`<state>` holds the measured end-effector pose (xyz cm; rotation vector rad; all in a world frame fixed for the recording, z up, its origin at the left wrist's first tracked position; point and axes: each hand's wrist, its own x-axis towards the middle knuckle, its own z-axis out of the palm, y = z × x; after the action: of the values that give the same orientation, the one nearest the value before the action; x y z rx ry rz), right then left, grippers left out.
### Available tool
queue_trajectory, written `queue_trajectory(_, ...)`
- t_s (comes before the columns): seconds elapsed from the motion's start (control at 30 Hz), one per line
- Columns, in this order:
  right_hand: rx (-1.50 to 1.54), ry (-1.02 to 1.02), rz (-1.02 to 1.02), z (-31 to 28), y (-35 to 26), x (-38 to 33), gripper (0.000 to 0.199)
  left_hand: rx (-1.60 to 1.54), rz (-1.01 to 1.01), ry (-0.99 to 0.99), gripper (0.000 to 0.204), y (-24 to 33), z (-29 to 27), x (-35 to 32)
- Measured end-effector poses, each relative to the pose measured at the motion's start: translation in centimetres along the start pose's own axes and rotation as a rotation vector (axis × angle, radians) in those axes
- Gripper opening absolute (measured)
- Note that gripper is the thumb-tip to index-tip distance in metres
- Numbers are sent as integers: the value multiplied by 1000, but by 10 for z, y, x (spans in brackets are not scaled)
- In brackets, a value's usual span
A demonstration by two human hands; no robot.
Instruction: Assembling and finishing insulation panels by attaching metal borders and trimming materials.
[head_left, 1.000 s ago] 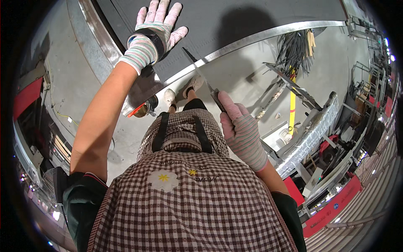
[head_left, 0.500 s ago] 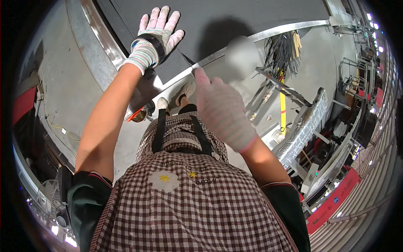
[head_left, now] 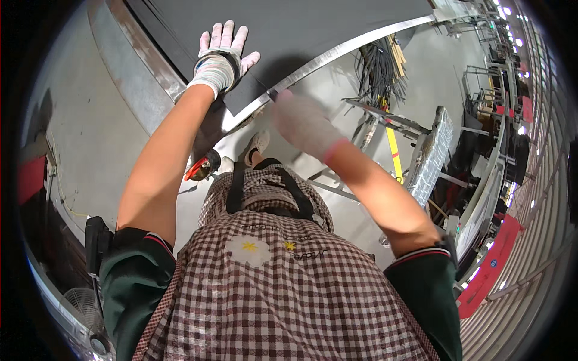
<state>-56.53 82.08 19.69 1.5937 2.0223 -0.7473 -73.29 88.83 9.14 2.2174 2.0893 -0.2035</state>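
- One broad, flat, dark-grey tabletop (head_left: 337, 30) with a shiny metal rim (head_left: 355, 46).
- Right hand (head_left: 301, 120), pale-gloved and blurred, curled closed beside the rim.
- Left hand (head_left: 224, 52), pale-gloved, fingers spread on the tabletop, gripping nothing.
- Black ring-shaped roll (head_left: 233, 62) around the left wrist.
- Slim dark tool (head_left: 272, 94), mostly hidden, in the right hand's grip at the rim.

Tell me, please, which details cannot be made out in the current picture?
In the head view:
- Right hand: finger details lost to blur.
- Dark tool: mostly hidden by that hand.
- Left hand: palm hidden by its own back.
- Dark work surface: far end cut off by the upper edge.
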Motion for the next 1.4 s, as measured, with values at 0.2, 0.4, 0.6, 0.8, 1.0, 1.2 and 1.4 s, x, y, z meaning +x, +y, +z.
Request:
queue_trajectory(0.2, 24, 40, -36, 19, 35, -19, 22, 7, -2, 25, 76, 4, -2, -1)
queue_trajectory(0.4, 4, 233, -119, 30, 22, 8, 23, -26, 43, 180, 72, 4, 0, 6)
queue_trajectory(0.6, -40, -19, 32, 30, 31, -11, 26, 15, 6, 33, 73, 7, -9, -4)
queue_trajectory(0.8, 139, 106, -29, 39, 19, 10, 28, 26, 15, -2, 75, 12, -15, -6)
queue_trajectory(1.0, 150, 2, -29, 41, 23, -5, 26, 14, 2, -12, 74, 4, -19, -14)
queue_trajectory(1.2, 354, 149, -72, 64, 32, 17, 22, 54, 42, 22, 75, 7, -26, -11)
queue_trajectory(1.4, 17, -41, 7, 57, 22, 14, 29, 95, 34, 75, 78, 2, -9, -9)
